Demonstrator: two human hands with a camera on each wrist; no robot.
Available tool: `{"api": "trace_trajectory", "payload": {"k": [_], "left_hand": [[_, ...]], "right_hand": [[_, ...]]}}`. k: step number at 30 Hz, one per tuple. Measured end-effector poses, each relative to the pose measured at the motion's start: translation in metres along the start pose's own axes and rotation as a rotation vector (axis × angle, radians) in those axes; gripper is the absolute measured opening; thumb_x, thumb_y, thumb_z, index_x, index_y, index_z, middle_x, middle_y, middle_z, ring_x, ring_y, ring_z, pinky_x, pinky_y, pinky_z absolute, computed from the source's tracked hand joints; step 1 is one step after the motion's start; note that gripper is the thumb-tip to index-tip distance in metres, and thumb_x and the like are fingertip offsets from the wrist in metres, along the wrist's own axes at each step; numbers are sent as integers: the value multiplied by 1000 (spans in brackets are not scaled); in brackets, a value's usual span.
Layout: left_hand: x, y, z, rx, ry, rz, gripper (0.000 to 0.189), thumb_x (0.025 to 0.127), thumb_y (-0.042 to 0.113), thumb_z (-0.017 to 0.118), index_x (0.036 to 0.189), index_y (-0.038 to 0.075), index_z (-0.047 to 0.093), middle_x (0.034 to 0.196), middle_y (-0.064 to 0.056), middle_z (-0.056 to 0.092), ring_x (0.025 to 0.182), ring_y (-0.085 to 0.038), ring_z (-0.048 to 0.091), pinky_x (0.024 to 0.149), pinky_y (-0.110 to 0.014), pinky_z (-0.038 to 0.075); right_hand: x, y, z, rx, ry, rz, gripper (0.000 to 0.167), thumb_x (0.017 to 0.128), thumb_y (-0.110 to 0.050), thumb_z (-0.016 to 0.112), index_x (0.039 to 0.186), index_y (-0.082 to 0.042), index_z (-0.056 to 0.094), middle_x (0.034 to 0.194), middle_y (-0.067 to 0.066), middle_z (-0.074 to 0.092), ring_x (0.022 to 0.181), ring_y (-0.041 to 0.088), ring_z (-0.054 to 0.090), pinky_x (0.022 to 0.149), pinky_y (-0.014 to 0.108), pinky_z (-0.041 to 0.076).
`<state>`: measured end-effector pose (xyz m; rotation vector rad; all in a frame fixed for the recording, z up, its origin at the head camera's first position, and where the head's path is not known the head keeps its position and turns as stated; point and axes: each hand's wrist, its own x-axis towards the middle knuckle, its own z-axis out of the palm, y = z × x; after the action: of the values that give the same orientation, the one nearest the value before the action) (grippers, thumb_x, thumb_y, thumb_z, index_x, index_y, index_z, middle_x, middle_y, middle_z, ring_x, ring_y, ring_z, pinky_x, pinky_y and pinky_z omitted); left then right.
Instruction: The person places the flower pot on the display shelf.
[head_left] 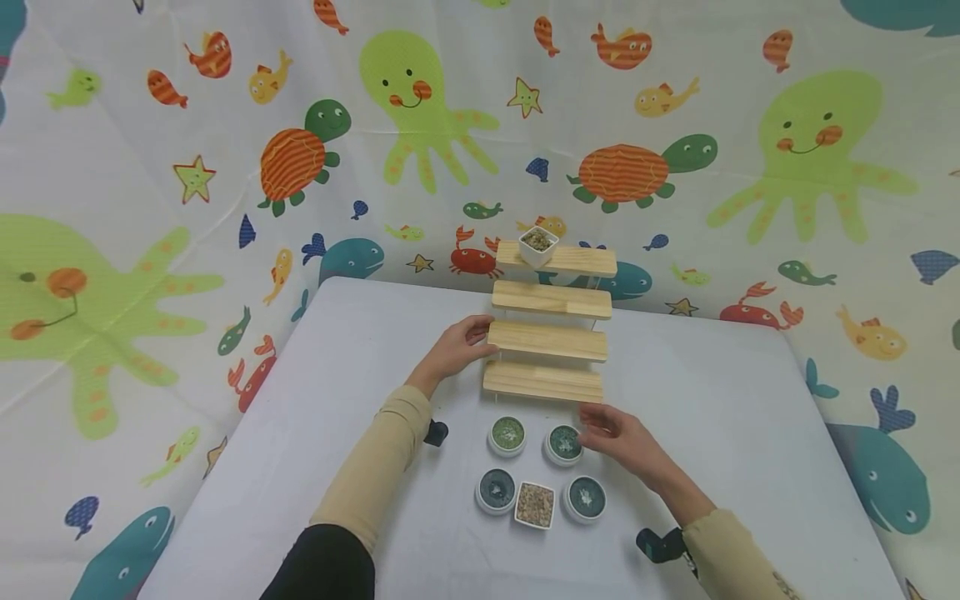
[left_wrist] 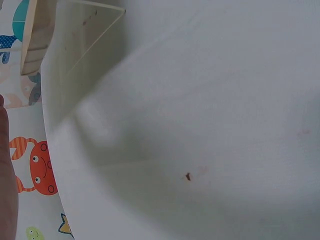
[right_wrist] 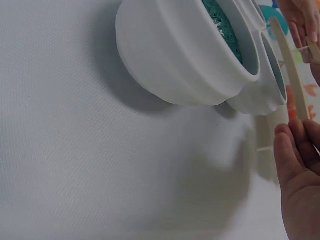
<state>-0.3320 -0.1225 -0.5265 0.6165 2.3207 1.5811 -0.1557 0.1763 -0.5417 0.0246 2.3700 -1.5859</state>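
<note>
Right sleeve [head_left: 731, 542]: tan, with a small dark mark by the lower edge, too small to read
Left sleeve [head_left: 375, 471]: tan, black higher up the arm
Front row: a square white dish [head_left: 534, 526] of beige grit between two round white bowls [head_left: 492, 509] with dark teal fill
Rear row: two more round bowls [head_left: 506, 452], the left one green inside, the right one dark green
Right hand [head_left: 618, 437]: comes in from the right, fingers half bent, tips at the right end of the lowest plank [head_left: 542, 382]; whether they grip it I cannot tell
Left hand [head_left: 453, 348]: reaches forward, fingers and thumb parted at the left end of the second-lowest plank [head_left: 547, 340]; a firm hold cannot be made out
Four-tier wooden stand [head_left: 551, 300]: stepped on the white table [head_left: 697, 400] behind the bowls
Left wrist view only: a reddish-brown speck [left_wrist: 188, 176] on the tabletop
Right wrist view: the ribbed outer walls of the bowls and, beyond, the left hand near the stand
Top plank [head_left: 581, 262]: a square white pot [head_left: 536, 257] of dried greenish bits near its left end
Backdrop [head_left: 450, 250]: sheet printed with octopuses, turtles, crabs and whales
</note>
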Motion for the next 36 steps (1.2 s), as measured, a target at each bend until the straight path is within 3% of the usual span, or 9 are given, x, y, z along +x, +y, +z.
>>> {"api": "trace_trajectory", "payload": {"k": [18,36], "left_hand": [[-1,2,0,-3,4,-16,66,89,24,74,143,3,43,142,-15,48,132,-24,48,110,-26,42],[0,2,0,7,2,-19,67,89,22,74,144,1,42,143,-15,48,132,-24,48,110,-25,42]], "right_hand": [[1,14,2,-28,-117,-57,71,85,-24,78,141,3,44,141,21,49,130,38,48,109,40,44],[2,15,5,-94,-160,-85,71,81,-24,81,139,0,47,140,18,50,132,40,46,112,46,40]]}}
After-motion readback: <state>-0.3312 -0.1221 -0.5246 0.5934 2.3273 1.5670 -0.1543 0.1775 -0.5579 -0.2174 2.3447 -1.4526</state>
